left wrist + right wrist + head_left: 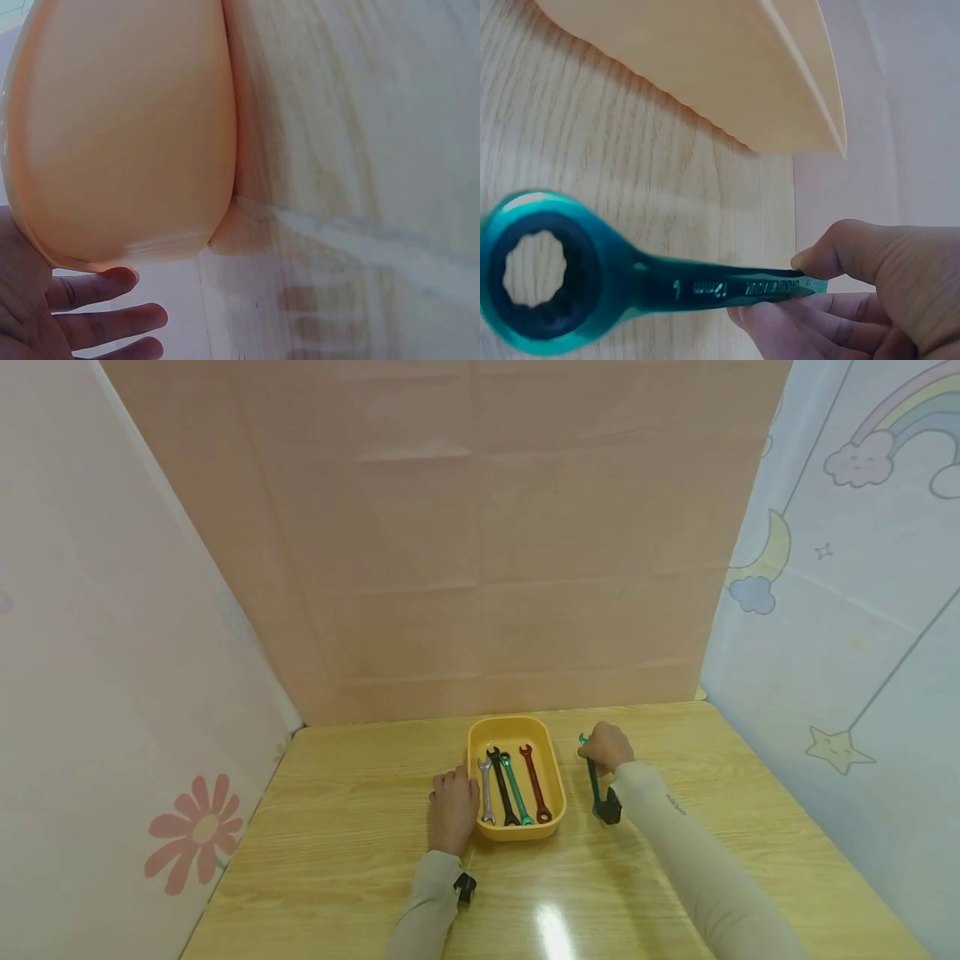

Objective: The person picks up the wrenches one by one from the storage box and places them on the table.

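My right hand (609, 747) pinches a green ratchet wrench (705, 283) between thumb and fingers, to the right of the yellow tray (517, 834). The wrench's ring end points back toward the wrist camera; its open end pokes out past the fingers in the head view. My left hand (453, 810) rests against the tray's left side, its fingers fairly straight beside the wall in the left wrist view. Inside the tray lie a silver wrench (487, 793), a black wrench (504, 787), another green wrench (516, 789) and, set apart at right, a red wrench (535, 781).
A wood-grain table (337, 843) carries the tray near its back edge. Behind it hangs a tan paper backdrop (480, 568). Patterned sheets border the table at left (97, 652) and right (840, 635).
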### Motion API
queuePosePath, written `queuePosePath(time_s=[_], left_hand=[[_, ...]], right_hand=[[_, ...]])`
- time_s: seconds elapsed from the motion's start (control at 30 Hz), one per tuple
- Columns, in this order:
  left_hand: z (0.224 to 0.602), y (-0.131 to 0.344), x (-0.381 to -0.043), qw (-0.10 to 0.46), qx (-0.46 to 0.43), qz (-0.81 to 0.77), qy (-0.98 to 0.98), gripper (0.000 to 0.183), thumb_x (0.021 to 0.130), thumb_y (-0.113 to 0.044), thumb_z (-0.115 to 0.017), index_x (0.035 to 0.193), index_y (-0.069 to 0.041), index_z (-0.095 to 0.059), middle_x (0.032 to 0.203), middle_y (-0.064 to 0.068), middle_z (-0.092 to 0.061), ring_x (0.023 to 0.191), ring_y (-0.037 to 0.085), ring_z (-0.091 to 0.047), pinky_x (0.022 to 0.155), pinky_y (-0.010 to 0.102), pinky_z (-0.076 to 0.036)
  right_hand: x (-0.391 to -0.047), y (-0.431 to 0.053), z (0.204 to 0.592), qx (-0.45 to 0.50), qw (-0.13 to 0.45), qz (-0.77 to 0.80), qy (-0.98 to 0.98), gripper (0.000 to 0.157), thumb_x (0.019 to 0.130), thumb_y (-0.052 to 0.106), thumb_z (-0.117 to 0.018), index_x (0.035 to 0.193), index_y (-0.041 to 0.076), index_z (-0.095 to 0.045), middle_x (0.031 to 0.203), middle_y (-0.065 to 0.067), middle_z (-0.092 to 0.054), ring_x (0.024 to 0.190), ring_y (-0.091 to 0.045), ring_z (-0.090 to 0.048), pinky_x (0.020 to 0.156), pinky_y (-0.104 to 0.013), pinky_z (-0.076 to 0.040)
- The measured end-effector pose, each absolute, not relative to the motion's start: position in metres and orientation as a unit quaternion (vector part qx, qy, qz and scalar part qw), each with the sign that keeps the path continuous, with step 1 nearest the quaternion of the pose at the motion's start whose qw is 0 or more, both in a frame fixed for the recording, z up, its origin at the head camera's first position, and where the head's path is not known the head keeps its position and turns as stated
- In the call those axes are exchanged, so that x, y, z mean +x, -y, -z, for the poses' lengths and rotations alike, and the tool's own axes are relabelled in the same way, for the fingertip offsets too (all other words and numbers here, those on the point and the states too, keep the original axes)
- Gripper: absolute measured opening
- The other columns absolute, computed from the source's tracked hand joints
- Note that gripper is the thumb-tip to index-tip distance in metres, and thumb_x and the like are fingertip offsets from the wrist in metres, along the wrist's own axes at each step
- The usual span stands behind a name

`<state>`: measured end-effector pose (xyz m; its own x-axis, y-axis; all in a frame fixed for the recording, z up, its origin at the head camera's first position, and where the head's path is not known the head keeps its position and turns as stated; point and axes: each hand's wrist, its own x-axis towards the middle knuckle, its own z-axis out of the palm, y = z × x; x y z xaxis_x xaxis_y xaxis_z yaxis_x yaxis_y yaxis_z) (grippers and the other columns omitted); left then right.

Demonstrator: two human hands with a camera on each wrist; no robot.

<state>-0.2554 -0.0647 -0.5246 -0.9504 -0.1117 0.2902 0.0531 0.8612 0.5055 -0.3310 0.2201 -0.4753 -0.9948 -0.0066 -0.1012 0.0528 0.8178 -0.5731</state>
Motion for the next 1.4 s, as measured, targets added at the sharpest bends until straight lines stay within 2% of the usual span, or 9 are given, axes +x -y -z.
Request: queuePosePath(time_s=[0.17, 0.4, 0.67, 0.97, 1.23, 1.4], left_hand=[[0.526, 0.066, -0.253, 0.165, 0.009, 0.266, 0.95, 0.019, 0.1, -0.019, -0.061, 0.104, 0.0, -0.064, 0.103, 0.019, -0.066, 0.106, 0.039, -0.055, 0.082, 0.056, -0.049], [0.526, 0.067, -0.255, 0.167, 0.007, 0.257, 0.952, 0.019, 0.1, -0.019, -0.061, 0.105, -0.001, -0.064, 0.104, 0.018, -0.067, 0.106, 0.038, -0.056, 0.082, 0.055, -0.05], [0.526, 0.068, -0.254, 0.168, 0.005, 0.254, 0.953, 0.019, 0.1, -0.019, -0.061, 0.105, -0.001, -0.064, 0.104, 0.018, -0.067, 0.106, 0.038, -0.056, 0.082, 0.056, -0.05], [0.528, 0.068, -0.253, 0.18, 0.0, 0.254, 0.951, 0.018, 0.099, -0.018, -0.063, 0.101, -0.001, -0.064, 0.102, 0.019, -0.067, 0.105, 0.04, -0.057, 0.08, 0.057, -0.05], [0.529, 0.069, -0.253, 0.179, 0.0, 0.252, 0.951, 0.019, 0.099, -0.02, -0.063, 0.1, -0.001, -0.063, 0.102, 0.019, -0.067, 0.106, 0.04, -0.057, 0.08, 0.057, -0.05], [0.53, 0.069, -0.254, 0.18, -0.002, 0.259, 0.949, 0.018, 0.099, -0.019, -0.063, 0.1, -0.001, -0.063, 0.102, 0.019, -0.067, 0.106, 0.04, -0.057, 0.081, 0.058, -0.049]], right_hand=[[-0.328, -0.218, 0.478, 0.012, 0.056, 0.295, -0.954, 0.026, 0.087, 0.008, -0.063, 0.063, -0.003, -0.062, 0.055, -0.014, -0.064, 0.054, -0.03, -0.07, 0.046, -0.029, -0.054], [-0.326, -0.216, 0.48, 0.008, 0.056, 0.29, -0.955, 0.036, 0.087, 0.008, -0.065, 0.053, 0.005, -0.053, 0.051, -0.012, -0.061, 0.051, -0.028, -0.068, 0.046, -0.031, -0.054], [-0.328, -0.217, 0.492, 0.014, 0.075, 0.286, -0.955, 0.032, 0.089, 0.01, -0.067, 0.059, 0.003, -0.058, 0.051, -0.008, -0.06, 0.042, -0.017, -0.061, 0.04, -0.023, -0.048], [-0.325, -0.216, 0.494, 0.007, 0.074, 0.293, -0.953, 0.026, 0.09, 0.009, -0.065, 0.066, -0.002, -0.059, 0.052, -0.009, -0.059, 0.041, -0.016, -0.059, 0.039, -0.023, -0.047], [-0.325, -0.216, 0.499, 0.008, 0.083, 0.284, -0.955, 0.026, 0.087, 0.008, -0.064, 0.064, -0.004, -0.061, 0.047, -0.006, -0.057, 0.037, -0.013, -0.056, 0.038, -0.02, -0.044], [-0.327, -0.219, 0.506, 0.005, 0.077, 0.285, -0.955, 0.03, 0.087, 0.008, -0.064, 0.058, 0.002, -0.057, 0.045, -0.005, -0.056, 0.036, -0.013, -0.054, 0.037, -0.021, -0.043]])
